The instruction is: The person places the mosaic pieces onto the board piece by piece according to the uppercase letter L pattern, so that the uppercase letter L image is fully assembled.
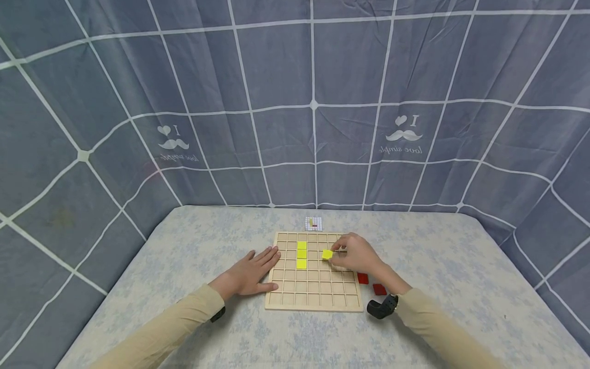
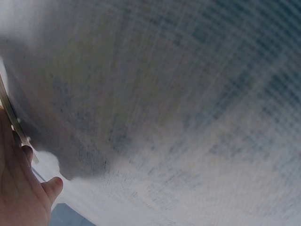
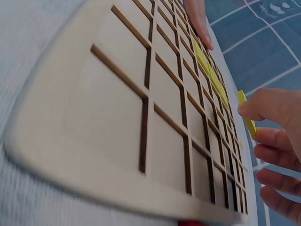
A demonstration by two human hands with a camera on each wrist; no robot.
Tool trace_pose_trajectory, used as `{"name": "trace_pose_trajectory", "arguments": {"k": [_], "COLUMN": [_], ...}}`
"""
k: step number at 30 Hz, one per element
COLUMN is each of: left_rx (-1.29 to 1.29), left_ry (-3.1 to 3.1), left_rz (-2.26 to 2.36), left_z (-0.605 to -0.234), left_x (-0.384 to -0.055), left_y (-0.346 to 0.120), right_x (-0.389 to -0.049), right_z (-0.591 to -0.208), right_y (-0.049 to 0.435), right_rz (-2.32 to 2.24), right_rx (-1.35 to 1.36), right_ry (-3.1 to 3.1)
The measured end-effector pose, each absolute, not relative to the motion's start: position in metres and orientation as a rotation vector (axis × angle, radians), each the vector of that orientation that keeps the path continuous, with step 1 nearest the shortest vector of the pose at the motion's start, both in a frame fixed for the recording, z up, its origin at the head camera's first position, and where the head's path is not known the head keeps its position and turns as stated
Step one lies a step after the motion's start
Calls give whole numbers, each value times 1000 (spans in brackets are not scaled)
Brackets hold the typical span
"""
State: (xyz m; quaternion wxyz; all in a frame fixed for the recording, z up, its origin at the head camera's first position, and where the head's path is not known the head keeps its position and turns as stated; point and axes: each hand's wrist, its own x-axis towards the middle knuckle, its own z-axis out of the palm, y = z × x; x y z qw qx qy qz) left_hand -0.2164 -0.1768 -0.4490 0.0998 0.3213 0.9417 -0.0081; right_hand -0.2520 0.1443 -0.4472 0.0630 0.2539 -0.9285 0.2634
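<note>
A wooden grid board (image 1: 314,303) lies on the table, with a column of three yellow square tiles (image 1: 301,254) set in its cells left of centre. My left hand (image 1: 251,271) rests along the board's left edge, fingers spread and straight. Between thumb and fingertips, my right hand (image 1: 357,253) pinches another yellow square tile (image 1: 327,254) over the board's right half. In the right wrist view, that held tile (image 3: 247,115) is tilted and apart from the board surface. The left wrist view shows part of the left hand (image 2: 23,193) at the board's rim.
Two red tiles, a nearer one (image 1: 380,289) and another (image 1: 363,278), lie right of the board by my right forearm. A small printed grid card (image 1: 313,223) sits behind the board. A patterned cloth covers the table (image 1: 207,236); a blue checked curtain (image 1: 286,138) stands around it.
</note>
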Motion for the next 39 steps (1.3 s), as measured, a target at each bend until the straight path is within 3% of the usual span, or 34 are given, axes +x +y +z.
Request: {"name": "trace_pose_trajectory", "arguments": {"k": [21,39], "left_rx": [917,917], "left_ry": [2785,2791], "left_rz": [-50,-74], "left_z": [-449,-450], "left_x": [-217,-217], "left_y": [-176,-176], "right_x": [-237,-231], "right_z": [-453,-456], "right_y": [95,87], "right_rz": [793,723], "right_rx": [1017,1010], "right_ry": [-2764,-2808]}}
